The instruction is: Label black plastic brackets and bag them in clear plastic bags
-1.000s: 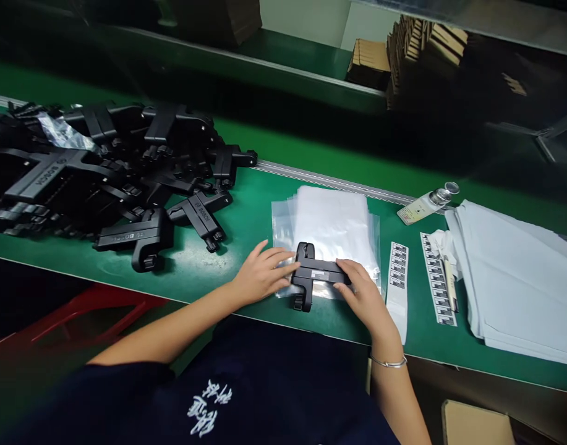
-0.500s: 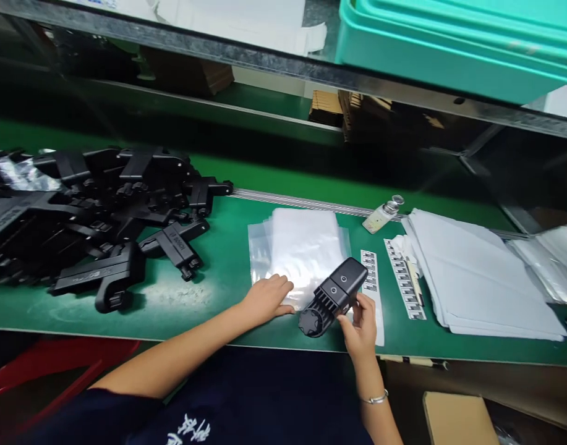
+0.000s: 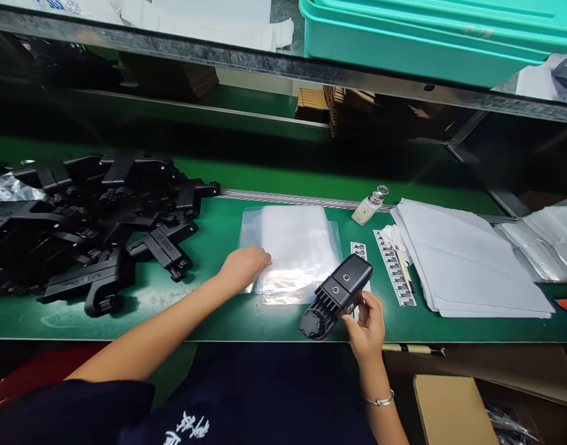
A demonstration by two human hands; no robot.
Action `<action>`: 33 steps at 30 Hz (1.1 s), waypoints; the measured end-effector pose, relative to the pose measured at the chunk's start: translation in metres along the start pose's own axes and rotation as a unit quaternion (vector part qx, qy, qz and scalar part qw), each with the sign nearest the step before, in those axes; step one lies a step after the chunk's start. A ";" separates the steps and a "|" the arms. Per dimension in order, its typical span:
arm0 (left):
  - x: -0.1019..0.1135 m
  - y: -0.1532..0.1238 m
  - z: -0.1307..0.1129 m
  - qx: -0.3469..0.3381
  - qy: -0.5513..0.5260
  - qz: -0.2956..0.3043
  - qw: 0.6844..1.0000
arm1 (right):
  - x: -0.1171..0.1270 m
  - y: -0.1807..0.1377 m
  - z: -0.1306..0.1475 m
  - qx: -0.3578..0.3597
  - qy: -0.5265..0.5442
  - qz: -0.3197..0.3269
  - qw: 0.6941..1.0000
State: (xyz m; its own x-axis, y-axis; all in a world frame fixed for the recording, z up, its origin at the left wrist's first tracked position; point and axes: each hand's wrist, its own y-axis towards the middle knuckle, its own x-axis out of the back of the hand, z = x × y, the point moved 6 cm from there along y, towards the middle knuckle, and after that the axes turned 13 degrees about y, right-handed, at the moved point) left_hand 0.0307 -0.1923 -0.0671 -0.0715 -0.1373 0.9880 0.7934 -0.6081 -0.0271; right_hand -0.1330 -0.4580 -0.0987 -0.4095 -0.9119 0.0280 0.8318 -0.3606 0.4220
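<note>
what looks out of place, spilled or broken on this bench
Nothing visibly spilled or broken. The untidiest spot is the heap of black parts on the left, jumbled at different angles. The clear bags and white sheets also have uneven edges, which looks minor.

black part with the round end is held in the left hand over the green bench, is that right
Wrong hand: the head view shows the black part with the round end held in the right hand, over the green bench. The left hand is at the clear bags.
</note>
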 end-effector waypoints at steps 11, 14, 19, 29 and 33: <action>0.001 0.006 0.020 0.119 -0.019 -0.043 0.992 | -0.047 -0.001 0.007 -0.397 0.292 0.006 0.870; -0.002 0.001 0.018 0.052 -0.027 -0.020 0.998 | -0.047 0.000 0.011 -0.404 0.283 0.011 0.870; -0.006 -0.004 0.018 0.044 -0.119 0.015 0.992 | -0.046 -0.001 0.011 -0.390 0.227 0.028 0.892; -0.035 -0.006 0.013 0.027 -0.447 0.167 0.878 | -0.050 0.018 0.023 -0.258 0.050 0.142 0.954; -0.018 -0.015 0.003 0.016 -0.312 0.095 0.945 | -0.094 0.023 0.042 -0.210 -0.060 0.329 0.919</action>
State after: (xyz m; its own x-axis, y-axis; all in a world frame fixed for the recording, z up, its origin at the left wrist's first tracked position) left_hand 0.0215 -0.1784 -0.0844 0.4370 0.2528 0.8632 0.7751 -0.5928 -0.2187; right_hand -0.0915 -0.3723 -0.0539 0.2153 -0.9405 0.2629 0.9752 0.1932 -0.1075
